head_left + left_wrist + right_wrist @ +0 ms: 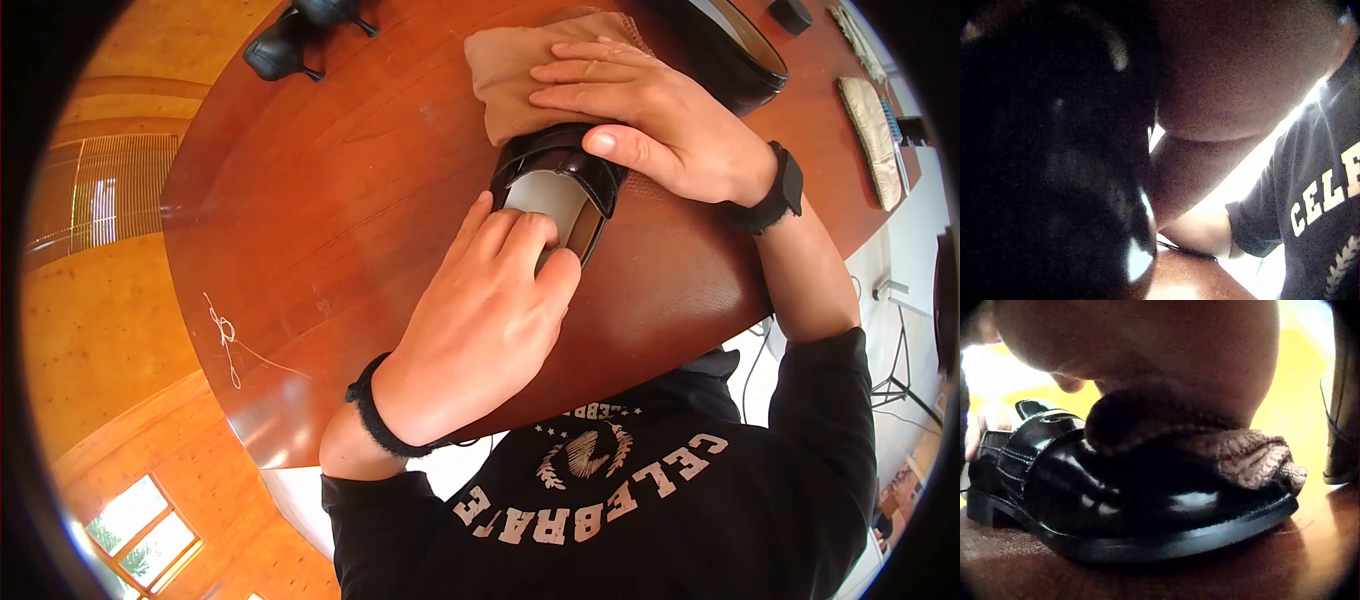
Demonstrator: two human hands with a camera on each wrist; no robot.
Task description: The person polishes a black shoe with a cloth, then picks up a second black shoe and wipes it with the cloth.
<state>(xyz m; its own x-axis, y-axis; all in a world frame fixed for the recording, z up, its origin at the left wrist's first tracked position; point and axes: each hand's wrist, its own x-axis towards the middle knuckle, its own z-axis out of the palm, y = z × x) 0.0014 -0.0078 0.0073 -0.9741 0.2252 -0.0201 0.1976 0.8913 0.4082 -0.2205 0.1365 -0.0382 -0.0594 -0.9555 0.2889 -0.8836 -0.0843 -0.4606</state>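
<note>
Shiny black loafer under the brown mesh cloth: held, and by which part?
The left hand holds the loafer by its heel opening; the right hand rests on the cloth.

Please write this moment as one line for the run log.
left hand: grips black shoe at its opening | right hand: rests on brown cloth over the toe | shoe: sole down on table

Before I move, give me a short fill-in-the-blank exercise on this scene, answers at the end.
1. The right hand rests on the brown cloth, which lies over the ____ of the black shoe.
2. The left hand holds that shoe at the opposite end, the ____.
3. The pale string lies nearer the ____ hand.
4. The band on the left wrist is ____ in colour.

Missing words: toe; heel; left; black.
</note>
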